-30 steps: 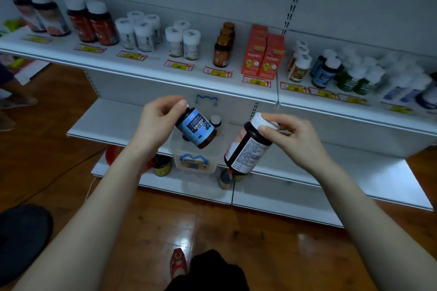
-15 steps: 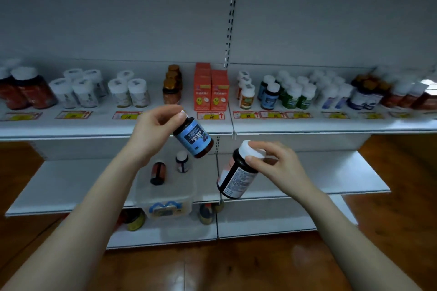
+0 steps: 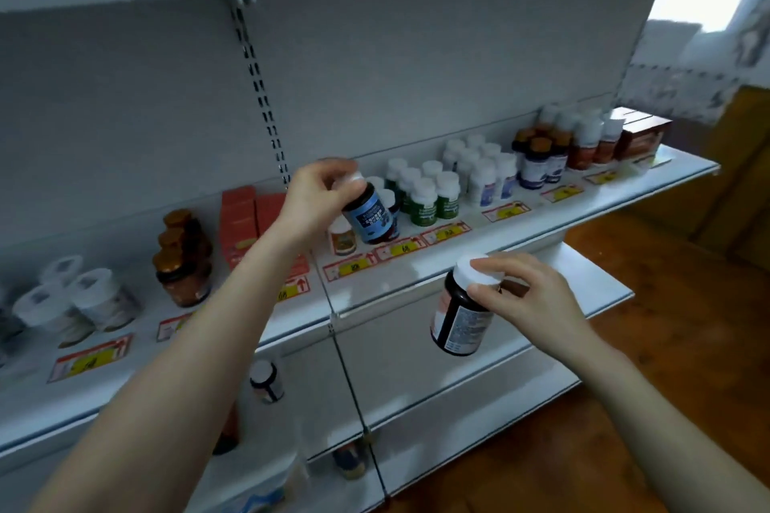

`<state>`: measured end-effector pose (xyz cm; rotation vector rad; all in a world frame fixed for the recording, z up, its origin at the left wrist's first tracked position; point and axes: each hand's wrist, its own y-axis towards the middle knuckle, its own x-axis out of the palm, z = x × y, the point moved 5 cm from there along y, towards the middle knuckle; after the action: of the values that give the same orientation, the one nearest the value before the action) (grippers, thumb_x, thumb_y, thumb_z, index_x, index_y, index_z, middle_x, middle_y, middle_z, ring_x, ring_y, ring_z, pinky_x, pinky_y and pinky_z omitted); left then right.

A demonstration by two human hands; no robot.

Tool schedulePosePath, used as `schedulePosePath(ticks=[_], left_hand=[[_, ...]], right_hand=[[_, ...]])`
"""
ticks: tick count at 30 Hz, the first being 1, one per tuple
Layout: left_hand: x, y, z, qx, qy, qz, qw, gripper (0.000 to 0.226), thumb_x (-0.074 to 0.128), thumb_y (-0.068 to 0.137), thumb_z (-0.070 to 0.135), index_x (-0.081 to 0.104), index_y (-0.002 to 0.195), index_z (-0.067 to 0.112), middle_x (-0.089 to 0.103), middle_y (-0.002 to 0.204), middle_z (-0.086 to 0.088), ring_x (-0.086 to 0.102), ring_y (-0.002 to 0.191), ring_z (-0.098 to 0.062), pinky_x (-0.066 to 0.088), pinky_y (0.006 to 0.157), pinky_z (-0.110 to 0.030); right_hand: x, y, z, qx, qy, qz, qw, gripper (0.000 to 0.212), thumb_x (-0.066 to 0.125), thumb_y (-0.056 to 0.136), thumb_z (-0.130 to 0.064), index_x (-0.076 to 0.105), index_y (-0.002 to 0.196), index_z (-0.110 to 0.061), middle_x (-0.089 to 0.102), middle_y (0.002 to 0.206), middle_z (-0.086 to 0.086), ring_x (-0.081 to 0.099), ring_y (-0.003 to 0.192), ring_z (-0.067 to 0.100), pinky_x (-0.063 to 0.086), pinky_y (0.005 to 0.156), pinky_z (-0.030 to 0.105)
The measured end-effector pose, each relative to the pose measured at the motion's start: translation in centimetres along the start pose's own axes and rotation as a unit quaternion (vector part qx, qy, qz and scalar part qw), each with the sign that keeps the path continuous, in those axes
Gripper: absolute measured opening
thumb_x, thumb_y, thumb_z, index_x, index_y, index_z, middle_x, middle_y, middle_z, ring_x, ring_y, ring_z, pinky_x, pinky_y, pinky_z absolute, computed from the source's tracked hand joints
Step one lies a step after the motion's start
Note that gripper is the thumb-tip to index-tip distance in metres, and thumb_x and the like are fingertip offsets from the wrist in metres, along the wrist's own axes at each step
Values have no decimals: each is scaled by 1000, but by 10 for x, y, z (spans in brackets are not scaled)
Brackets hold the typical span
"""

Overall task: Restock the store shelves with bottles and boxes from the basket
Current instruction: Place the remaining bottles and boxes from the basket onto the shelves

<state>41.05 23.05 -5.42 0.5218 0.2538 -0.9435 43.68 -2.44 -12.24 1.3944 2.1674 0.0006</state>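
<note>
The shelf (image 3: pixel 583 200) across the middle of the frame already carries rows of bottles and some red boxes (image 3: pixel 241 221), so the restocking looks partly done. Two bottles are not yet placed. The left hand (image 3: pixel 316 200) curls its fingers (image 3: pixel 333 175) round the cap of a blue-label bottle (image 3: pixel 371 217), tilted at frame centre just over the shelf front. Right of centre and lower, the right hand (image 3: pixel 537 300) pinches the white cap of a dark bottle (image 3: pixel 458 321) below the shelf edge. Another small bottle (image 3: pixel 266 381) waits low in the frame.
</note>
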Motion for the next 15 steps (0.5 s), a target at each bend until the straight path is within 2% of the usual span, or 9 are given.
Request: schedulePosePath(ticks=[1,4,6,10,15], left_hand=[[5,15,0,-1,4,14,1000,34,62,87,11,59,119,4,60,119,-9,55,106,-15,46,75,-16],[11,55,-1,-8,15,83,996,35,64,86,10,58,119,5,57,125,-8,53,114,-17,41,88,-19],[14,78,-2,3,22,104,994,36,63,85,9,58,120,4,56,127,-9,53,116,-19,40,90,-19],[21,117,-10,-7,26,124,992,37,62,86,6,57,122,3,55,129,-10,51,119,-20,39,88,-16],[31,149,-31,-16,78,103,991,39,64,86,9,56,123,2,54,131,-12,51,120,-22,39,92,-19]], right_hand=[[-4,10,4,-1,7,-1,1000,22,72,77,-12,66,94,-25,54,98,-20,54,94,-4,42,77,2],[-13,40,13,-18,27,-14,999,21,72,77,-12,67,94,-24,54,100,-19,54,94,-10,44,78,4],[-16,61,15,-31,32,-32,998,22,72,76,-12,67,92,-26,55,100,-19,54,95,-12,45,78,7],[-17,99,15,-51,23,-60,997,23,74,75,-10,71,97,-17,55,96,-21,57,97,8,48,86,22],[-18,125,22,-63,11,-51,997,25,74,74,-12,71,99,-11,53,95,-24,55,98,8,48,90,29]])
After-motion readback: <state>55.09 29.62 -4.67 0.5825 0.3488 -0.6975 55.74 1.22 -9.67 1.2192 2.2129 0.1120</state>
